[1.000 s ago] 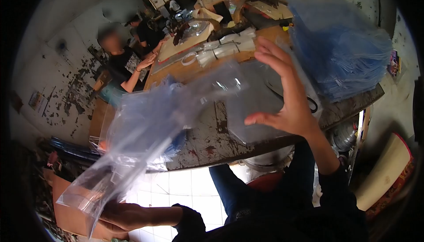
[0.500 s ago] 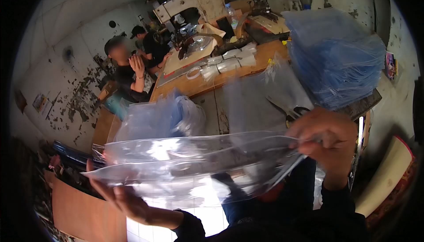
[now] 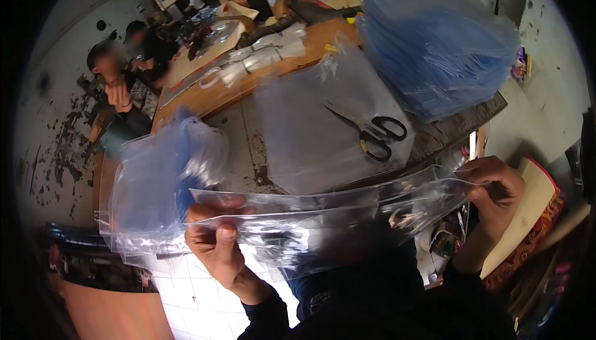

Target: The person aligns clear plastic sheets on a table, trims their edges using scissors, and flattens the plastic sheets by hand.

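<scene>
A clear plastic sheet, folded or layered like a bag (image 3: 310, 222), is stretched between my two hands above my lap. My left hand (image 3: 217, 244) pinches its left end, thumb in front and fingers behind the film. At the other end, my right hand (image 3: 496, 188) grips the right corner between thumb and fingers. Just beyond the sheet, black-handled scissors (image 3: 366, 130) lie partly open on a flat stack of clear plastic sheets (image 3: 298, 116). Left of that, a pile of bluish plastic sheets (image 3: 146, 178) rests at the table edge beside my left hand.
A tall stack of blue-tinted plastic sheets (image 3: 434, 54) stands at the back right of the worktable (image 3: 242, 147). Farther back are bundled clear strips (image 3: 267, 54) and a white tape roll (image 3: 210, 78). Two people (image 3: 112, 79) sit at the left. A rolled mat (image 3: 521, 216) leans at right.
My left hand has moved right and closed its thumb on the sheet's end. My right hand has shifted right, uncovering the scissors. The view has turned, so the table appears higher and farther left.
</scene>
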A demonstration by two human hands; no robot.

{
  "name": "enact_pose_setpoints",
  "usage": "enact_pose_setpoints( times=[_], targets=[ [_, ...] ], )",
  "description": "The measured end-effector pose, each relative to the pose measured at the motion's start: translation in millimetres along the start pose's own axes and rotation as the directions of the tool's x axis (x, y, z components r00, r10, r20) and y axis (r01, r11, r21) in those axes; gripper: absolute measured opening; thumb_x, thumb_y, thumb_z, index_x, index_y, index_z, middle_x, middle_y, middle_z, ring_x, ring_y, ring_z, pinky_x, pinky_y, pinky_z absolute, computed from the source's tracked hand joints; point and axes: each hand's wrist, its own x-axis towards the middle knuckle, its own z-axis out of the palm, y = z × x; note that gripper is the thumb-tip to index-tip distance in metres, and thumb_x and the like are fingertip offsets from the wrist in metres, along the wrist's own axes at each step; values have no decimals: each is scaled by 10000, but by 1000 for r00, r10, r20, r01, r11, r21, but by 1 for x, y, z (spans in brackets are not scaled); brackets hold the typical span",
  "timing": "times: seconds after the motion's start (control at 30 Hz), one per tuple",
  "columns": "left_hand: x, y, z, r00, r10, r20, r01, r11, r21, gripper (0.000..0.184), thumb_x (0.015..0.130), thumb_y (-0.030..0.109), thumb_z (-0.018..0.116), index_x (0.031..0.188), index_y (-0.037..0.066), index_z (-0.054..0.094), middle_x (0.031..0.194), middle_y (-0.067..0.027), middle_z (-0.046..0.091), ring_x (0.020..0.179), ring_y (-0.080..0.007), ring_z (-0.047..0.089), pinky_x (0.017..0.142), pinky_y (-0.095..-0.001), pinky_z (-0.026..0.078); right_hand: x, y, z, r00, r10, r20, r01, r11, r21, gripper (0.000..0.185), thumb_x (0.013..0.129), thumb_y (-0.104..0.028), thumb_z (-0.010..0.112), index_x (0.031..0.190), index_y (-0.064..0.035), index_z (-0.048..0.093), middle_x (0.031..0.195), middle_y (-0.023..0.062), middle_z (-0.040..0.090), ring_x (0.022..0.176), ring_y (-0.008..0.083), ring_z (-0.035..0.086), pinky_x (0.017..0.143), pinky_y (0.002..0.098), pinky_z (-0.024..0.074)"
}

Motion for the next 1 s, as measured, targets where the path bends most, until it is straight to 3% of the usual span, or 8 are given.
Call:
enact_pose_setpoints(
  times=[0.2,0.43,0.7,0.83,1.0],
  targets=[
    [0,-7,-14,999,17,-29,-14,994,113,303,707,207,712,769,-7,506,785,-138,597,727,-166,546,676,-257,409,2,11,16,985,172,0,-170,976,132,110,699,-12,677,777,44,622,789,156,643,661,148,612,613,243,467],
    [-4,-12,-24,993,-33,-113,48,991,128,311,679,215,732,762,-12,536,725,-93,592,591,-99,472,584,-211,360,6,17,29,970,242,-36,-233,958,169,125,744,-64,649,778,52,616,735,137,632,563,111,583,443,204,467],
    [-5,-22,-34,987,-119,-109,132,983,124,278,691,192,718,777,-19,559,733,-74,593,574,-78,458,556,-201,359,3,31,37,968,249,-13,-247,964,97,107,760,-58,626,777,47,613,698,86,616,627,96,556,576,199,415],
    [1,-33,-36,985,-165,-53,167,986,22,146,711,42,681,780,-19,569,774,-90,609,748,-155,603,675,-243,464,2,49,44,939,344,-15,-340,932,123,109,751,-72,641,744,32,609,670,40,595,622,67,519,585,186,375],
    [7,-47,-40,962,-256,-94,265,959,102,154,716,63,702,831,0,621,734,-44,633,650,-58,532,595,-180,386,4,63,54,899,437,-39,-434,898,71,135,747,-100,662,712,17,606,647,22,584,600,48,495,569,187,361]
  ],
)
